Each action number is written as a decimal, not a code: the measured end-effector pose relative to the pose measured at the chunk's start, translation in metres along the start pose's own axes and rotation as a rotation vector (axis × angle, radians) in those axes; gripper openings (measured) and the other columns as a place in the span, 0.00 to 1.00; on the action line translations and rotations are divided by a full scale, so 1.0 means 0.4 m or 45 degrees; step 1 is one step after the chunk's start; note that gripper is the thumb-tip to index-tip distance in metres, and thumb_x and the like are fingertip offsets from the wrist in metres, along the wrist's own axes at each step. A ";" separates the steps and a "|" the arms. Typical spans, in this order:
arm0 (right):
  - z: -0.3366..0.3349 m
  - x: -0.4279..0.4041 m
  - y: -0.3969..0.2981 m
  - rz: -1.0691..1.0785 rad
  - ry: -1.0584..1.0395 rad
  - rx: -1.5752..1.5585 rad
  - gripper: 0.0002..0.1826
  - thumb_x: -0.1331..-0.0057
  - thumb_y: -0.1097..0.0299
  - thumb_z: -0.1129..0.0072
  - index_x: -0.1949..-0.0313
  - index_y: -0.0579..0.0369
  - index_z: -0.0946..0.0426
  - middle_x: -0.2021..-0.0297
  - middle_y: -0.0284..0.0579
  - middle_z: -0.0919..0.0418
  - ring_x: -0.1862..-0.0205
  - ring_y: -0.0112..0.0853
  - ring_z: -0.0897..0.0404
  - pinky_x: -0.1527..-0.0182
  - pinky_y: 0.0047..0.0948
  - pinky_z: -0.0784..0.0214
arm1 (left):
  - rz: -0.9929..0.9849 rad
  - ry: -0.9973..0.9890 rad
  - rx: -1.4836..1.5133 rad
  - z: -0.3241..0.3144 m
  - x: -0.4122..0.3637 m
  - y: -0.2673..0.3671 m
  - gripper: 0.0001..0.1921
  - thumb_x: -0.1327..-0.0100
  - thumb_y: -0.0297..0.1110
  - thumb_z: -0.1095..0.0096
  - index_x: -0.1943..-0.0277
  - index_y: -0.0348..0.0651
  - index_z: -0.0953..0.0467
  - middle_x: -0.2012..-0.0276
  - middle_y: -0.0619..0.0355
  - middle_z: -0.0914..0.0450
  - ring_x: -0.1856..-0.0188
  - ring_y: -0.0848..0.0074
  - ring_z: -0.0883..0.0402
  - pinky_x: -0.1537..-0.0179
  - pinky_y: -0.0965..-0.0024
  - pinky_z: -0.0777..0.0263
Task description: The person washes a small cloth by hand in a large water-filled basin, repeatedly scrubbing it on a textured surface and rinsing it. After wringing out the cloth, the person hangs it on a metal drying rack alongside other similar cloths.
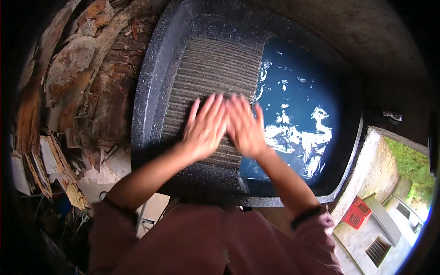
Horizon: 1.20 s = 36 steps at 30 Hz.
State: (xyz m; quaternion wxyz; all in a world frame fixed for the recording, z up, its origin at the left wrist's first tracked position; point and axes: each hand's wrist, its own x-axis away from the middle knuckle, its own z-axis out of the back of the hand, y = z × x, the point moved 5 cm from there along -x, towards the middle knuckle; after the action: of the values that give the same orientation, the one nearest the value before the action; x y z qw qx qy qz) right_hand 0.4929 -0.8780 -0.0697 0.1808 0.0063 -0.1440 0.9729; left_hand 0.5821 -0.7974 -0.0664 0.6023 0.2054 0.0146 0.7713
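Note:
Both of my hands are over the ribbed washboard of a dark speckled laundry sink, palms down, with nothing visible in them. My left hand has its thumb a little apart from the fingers. My right hand is beside it, the fingertips of the two hands meeting or overlapping, and lies near the washboard's edge with the basin. Both hands are slightly blurred; whether they touch the ridges I cannot tell. Rippling water with bright reflections fills the basin at the right.
Rough, broken wood slabs are stacked left of the sink. A wall stands behind and to the right. Past a pale ledge at the lower right, a red plastic crate sits on a pale surface, with grass beyond.

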 end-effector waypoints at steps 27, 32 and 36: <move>-0.001 -0.025 0.074 -0.101 0.163 -0.049 0.28 0.34 0.54 0.57 0.36 0.46 0.43 0.33 0.42 0.48 0.31 0.39 0.52 0.36 0.59 0.68 | 0.120 0.188 0.064 0.071 -0.109 0.043 0.28 0.34 0.43 0.62 0.36 0.35 0.43 0.33 0.49 0.48 0.29 0.67 0.55 0.32 0.55 0.66; -0.019 -0.196 0.270 -0.075 0.367 0.210 0.24 0.35 0.56 0.60 0.41 0.47 0.36 0.36 0.42 0.44 0.33 0.40 0.49 0.38 0.59 0.61 | 0.397 0.473 0.105 -0.013 -0.322 -0.054 0.27 0.34 0.44 0.65 0.34 0.42 0.46 0.31 0.54 0.50 0.29 0.70 0.56 0.32 0.55 0.67; 0.081 -0.060 0.509 -1.120 0.775 -0.147 0.21 0.39 0.61 0.49 0.47 0.54 0.30 0.47 0.47 0.28 0.50 0.44 0.28 0.49 0.45 0.37 | 0.404 0.515 0.059 -0.051 -0.324 -0.061 0.28 0.33 0.47 0.64 0.34 0.45 0.45 0.31 0.55 0.51 0.29 0.68 0.57 0.32 0.53 0.69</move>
State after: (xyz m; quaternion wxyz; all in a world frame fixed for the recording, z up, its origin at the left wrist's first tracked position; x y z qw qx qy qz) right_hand 0.4420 -1.0774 -0.0967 0.6050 -0.2261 -0.1221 0.7536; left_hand 0.6226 -0.9073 -0.1305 0.4536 0.0606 0.1200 0.8810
